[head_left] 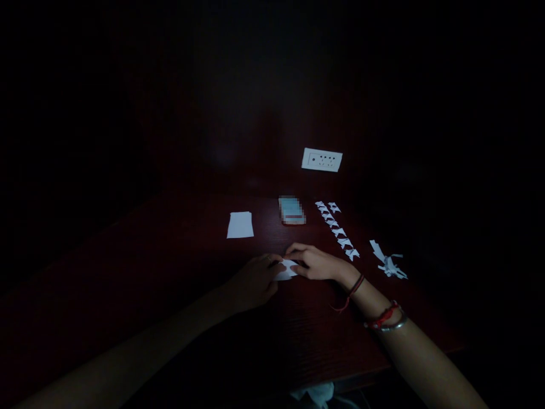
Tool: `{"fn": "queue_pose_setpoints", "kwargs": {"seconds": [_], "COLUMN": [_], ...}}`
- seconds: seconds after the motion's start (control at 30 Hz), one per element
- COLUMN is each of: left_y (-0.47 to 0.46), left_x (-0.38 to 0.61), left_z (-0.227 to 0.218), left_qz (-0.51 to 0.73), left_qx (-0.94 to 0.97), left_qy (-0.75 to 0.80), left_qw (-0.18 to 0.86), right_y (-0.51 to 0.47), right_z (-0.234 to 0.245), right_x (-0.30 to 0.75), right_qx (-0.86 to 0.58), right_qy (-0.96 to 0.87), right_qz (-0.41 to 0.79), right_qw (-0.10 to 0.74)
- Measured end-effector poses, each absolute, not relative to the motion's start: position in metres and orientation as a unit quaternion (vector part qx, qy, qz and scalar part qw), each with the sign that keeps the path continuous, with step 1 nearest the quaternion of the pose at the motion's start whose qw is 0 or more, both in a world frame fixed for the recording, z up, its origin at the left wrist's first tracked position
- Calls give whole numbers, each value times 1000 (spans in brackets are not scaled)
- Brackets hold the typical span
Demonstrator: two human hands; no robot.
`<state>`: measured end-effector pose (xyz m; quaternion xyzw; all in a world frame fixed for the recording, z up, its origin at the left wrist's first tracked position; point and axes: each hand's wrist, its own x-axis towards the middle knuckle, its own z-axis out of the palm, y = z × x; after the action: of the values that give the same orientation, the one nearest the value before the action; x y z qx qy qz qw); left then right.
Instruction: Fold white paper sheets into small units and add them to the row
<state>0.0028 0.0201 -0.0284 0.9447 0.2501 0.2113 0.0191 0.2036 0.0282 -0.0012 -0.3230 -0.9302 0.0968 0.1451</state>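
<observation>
While both bare hands met over the table, a small, flat piece of folded white paper (288, 274) lay between them, on or just above the dark red-brown, glossy tabletop (187, 244). Its visible long axis ran roughly crosswise, from the left hand (258, 278) to the right hand (313, 262), the right end slightly farther from the person; fingers covered both ends, so the full outline and fold lines could not be read. Left hand: fingers drawn close, gripping the near-left edge, much of it lost in shadow. Right hand: thumb and fingers narrowed on the right end, a dark red cord bracelet (356, 292) at the wrist. Also present: one white rectangular paper stack (240, 225), beyond the left hand; one pale blue, oblong item (292, 209), coarsely pixelated, unidentifiable; one slanting row of small folded white paper pieces (338, 232); one tangled heap of white paper strips (389, 265), farther right; one white rectangular socket panel (322, 160), on the wall. A whitish item (321, 393) below the table edge was cut off by the frame.
</observation>
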Motion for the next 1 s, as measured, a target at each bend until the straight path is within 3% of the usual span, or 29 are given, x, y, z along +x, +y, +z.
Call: {"fn": "queue_pose_setpoints", "kwargs": {"seconds": [1.0], "left_y": [-14], "left_x": [-25], "left_z": [15], "left_qz": [106], "left_qx": [946], "left_qy": [305], "left_qw": [24], "right_y": [28], "right_z": [1], "right_x": [202], "right_qx": [-329], "right_qy": [-929], "right_qz": [89], "right_qw": [142]}}
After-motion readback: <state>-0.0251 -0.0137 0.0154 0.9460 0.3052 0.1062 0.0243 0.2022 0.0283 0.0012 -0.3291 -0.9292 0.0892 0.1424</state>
